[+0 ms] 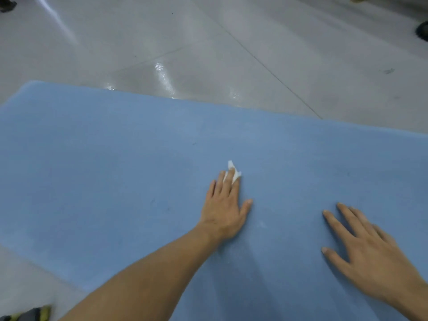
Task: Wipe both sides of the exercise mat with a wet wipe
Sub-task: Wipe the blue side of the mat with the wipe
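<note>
I saw the left hand (223, 205) flat on the blue exercise mat (115, 170), its straight fingers pressing the white wet wipe (232, 171) down near the mat's middle, not clenched round it. The right hand (370, 249) rested nearby, spread, grasping nothing. I judged the upward face was mid-wipe; next called for even strokes outward, later a flip

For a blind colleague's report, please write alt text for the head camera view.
A person's left hand presses a small white wet wipe onto a blue foam exercise mat lying on a glossy grey floor. The right hand rests flat on the mat beside it.
</note>
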`<state>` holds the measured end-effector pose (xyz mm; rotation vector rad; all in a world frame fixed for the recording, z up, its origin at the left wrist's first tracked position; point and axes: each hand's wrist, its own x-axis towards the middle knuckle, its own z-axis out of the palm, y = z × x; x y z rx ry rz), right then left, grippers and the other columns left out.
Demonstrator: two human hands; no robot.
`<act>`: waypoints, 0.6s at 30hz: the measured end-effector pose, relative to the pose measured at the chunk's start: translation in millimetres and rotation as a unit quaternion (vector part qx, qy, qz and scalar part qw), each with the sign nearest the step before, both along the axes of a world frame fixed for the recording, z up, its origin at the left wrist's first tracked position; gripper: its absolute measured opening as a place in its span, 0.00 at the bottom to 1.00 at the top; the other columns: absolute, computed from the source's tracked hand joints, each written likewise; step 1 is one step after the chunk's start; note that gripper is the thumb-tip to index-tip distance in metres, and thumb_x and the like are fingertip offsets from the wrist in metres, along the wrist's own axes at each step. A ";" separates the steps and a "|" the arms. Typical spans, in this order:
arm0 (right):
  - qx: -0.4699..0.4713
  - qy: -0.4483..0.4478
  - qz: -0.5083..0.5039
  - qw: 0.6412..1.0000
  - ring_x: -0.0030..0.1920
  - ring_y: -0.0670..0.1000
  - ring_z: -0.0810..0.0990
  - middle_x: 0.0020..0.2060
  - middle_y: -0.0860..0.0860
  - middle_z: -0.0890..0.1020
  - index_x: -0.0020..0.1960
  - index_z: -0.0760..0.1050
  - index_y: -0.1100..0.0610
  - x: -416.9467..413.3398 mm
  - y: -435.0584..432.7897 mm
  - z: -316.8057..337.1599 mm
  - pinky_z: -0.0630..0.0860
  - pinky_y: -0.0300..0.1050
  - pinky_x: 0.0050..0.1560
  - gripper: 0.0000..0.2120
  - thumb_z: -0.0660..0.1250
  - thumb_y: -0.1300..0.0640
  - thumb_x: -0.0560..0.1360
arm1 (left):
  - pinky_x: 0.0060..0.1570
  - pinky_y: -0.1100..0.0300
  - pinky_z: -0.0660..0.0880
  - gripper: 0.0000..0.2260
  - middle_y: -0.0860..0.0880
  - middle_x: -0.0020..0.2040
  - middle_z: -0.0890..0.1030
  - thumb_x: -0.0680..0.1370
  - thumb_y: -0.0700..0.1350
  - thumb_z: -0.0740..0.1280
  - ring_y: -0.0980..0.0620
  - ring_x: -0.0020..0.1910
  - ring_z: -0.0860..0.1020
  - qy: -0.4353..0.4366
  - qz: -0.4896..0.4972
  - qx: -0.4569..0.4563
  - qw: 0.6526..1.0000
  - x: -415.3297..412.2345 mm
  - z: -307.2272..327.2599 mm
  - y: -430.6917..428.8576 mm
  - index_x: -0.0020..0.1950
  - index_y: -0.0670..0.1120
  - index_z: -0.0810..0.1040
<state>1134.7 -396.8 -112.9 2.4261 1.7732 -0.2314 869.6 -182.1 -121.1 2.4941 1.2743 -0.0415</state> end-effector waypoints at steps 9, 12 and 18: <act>-0.011 0.075 -0.065 0.995 0.84 0.52 0.47 0.85 0.46 0.50 0.84 0.52 0.41 -20.3 21.9 2.6 0.50 0.57 0.79 0.40 0.43 0.25 0.76 | 0.81 0.48 0.39 0.33 0.55 0.85 0.46 0.82 0.63 0.45 0.54 0.83 0.43 0.030 -0.207 0.044 0.977 28.2 -5.7 -21.9 0.85 0.52 0.47; -0.043 0.072 -0.032 0.996 0.84 0.51 0.41 0.84 0.46 0.42 0.85 0.43 0.43 -18.8 42.9 14.3 0.44 0.51 0.81 0.46 0.36 0.24 0.71 | 0.80 0.43 0.43 0.36 0.55 0.85 0.47 0.78 0.65 0.39 0.55 0.83 0.44 0.061 -0.125 0.025 0.990 5.1 1.7 17.5 0.85 0.54 0.44; -0.104 0.066 0.066 0.990 0.83 0.49 0.36 0.83 0.46 0.36 0.83 0.35 0.39 -15.9 76.5 35.9 0.45 0.47 0.80 0.45 0.31 0.29 0.66 | 0.79 0.39 0.52 0.31 0.50 0.84 0.55 0.84 0.60 0.54 0.51 0.83 0.52 0.036 0.107 0.036 0.993 -68.1 9.7 102.9 0.85 0.55 0.48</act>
